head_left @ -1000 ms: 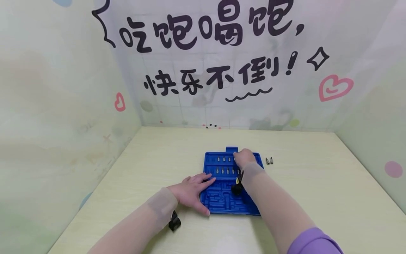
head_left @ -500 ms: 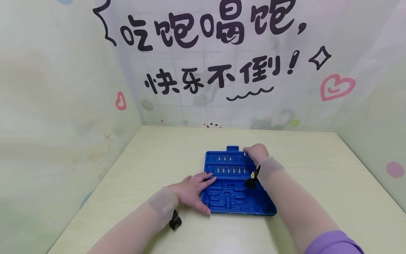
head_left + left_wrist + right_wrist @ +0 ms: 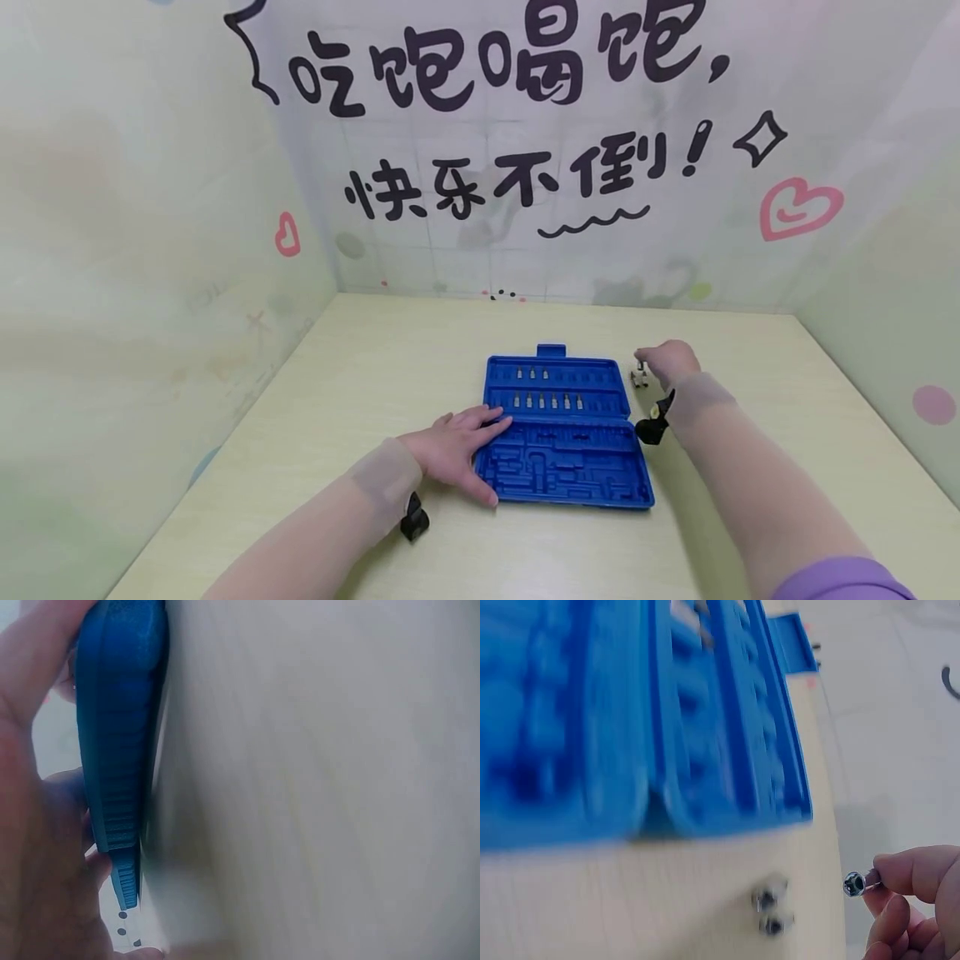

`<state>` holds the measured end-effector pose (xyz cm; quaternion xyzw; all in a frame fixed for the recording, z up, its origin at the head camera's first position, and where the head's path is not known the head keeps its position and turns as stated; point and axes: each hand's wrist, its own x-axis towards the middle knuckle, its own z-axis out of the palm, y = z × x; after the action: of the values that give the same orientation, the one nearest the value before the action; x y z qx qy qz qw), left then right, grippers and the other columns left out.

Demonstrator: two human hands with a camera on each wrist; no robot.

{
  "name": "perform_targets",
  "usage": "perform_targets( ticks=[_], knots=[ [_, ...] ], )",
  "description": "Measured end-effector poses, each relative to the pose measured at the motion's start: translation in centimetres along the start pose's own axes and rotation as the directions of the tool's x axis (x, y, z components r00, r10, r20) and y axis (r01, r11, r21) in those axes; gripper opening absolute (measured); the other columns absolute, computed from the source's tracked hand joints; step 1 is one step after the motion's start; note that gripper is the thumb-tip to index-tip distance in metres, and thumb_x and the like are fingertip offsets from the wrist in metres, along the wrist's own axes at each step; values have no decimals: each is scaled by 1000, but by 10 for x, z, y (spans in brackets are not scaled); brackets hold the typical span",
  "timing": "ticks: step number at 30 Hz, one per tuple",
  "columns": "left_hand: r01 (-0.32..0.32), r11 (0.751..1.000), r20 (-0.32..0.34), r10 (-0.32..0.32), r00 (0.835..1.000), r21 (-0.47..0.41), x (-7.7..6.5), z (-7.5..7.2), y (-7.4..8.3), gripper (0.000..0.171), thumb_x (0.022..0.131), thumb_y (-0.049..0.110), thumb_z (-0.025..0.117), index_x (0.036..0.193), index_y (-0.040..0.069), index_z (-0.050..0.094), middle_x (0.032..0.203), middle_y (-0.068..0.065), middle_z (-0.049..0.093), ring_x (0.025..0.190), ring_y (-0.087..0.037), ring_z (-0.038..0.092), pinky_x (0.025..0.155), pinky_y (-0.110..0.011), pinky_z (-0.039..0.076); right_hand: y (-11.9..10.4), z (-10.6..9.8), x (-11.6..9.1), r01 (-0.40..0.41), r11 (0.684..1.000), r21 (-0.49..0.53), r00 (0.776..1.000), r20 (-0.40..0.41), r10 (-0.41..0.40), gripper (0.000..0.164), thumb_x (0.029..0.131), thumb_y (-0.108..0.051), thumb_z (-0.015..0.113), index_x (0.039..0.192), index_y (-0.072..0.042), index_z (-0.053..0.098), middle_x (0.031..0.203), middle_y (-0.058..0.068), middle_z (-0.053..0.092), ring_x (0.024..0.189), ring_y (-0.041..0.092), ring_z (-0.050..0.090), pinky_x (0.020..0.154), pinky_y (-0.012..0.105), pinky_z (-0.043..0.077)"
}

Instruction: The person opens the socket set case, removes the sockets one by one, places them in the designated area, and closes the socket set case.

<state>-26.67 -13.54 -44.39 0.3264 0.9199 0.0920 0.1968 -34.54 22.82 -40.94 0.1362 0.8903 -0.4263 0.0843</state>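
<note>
A blue plastic bit case [image 3: 600, 475] lies unfolded on the table. Small metal bit sockets [image 3: 542, 400] stand in two rows in its upper half. My left hand [image 3: 453, 454] rests on the case's left edge with fingers spread; the left wrist view shows it against the case's ribbed side [image 3: 120, 750]. Right of the case, my right hand [image 3: 671, 364] pinches one bit socket [image 3: 857, 883] between thumb and finger, its hollow end facing the right wrist camera. Two more bit sockets [image 3: 769, 907] are on the table just by that hand.
The pale wooden table [image 3: 360, 358] is bounded by a printed back wall [image 3: 450, 267] and side walls. The case's blue latch tab [image 3: 551, 350] sticks out at its far edge. A small black wrist camera [image 3: 652, 431] hangs under the right wrist.
My right hand has taken a bit socket from the case's upper row and carried it right, over the table beside the two loose ones. The left hand has stayed on the case.
</note>
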Motion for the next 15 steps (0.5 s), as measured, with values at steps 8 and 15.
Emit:
perform_targets(
  ticks=[8,15],
  knots=[
    [3,1000,1,-3,1000,0,-1,-1,0,113,68,75,67,156,32,9,161,9,2,147,-19,-1,113,-58,9,15,-13,-7,-13,991,-136,999,34,18,55,96,-26,48,125,20,46,135,40,39,124,51,41,100,54,40],
    [0,1000,-2,0,1000,7,0,-1,0,113,68,75,67,156,31,10,161,9,2,147,-19,0,113,-59,10,24,-9,-2,-51,986,-159,999,-4,51,53,94,-24,50,121,21,48,125,38,47,104,43,51,88,49,46]
  ],
)
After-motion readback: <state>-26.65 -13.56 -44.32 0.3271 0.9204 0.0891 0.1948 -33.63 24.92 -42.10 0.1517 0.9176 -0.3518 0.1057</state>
